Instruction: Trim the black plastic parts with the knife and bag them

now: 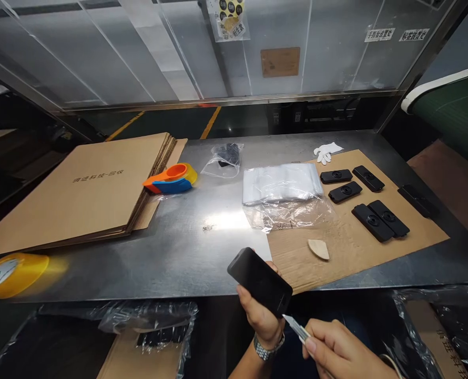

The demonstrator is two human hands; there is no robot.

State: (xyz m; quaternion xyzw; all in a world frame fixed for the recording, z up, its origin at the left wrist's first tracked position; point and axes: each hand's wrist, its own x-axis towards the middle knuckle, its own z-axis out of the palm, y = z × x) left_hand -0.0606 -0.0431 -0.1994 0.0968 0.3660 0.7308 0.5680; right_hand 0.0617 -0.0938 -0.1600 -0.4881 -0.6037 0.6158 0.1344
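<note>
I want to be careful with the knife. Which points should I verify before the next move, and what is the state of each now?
1. Black plastic part gripped in the left hand: ok.
2. Utility knife held in the right hand: ok.
3. Blade touching the part: cannot tell; its tip appears at the lower corner.
4. Whole left hand clear of the blade: cannot tell; some of it is hidden behind the part.
5. Gloves worn: not ok; both hands are bare, and a white glove lies apart.

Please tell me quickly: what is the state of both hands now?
Left hand: closed around a flat black part.
Right hand: closed, holding a small knife.
</note>
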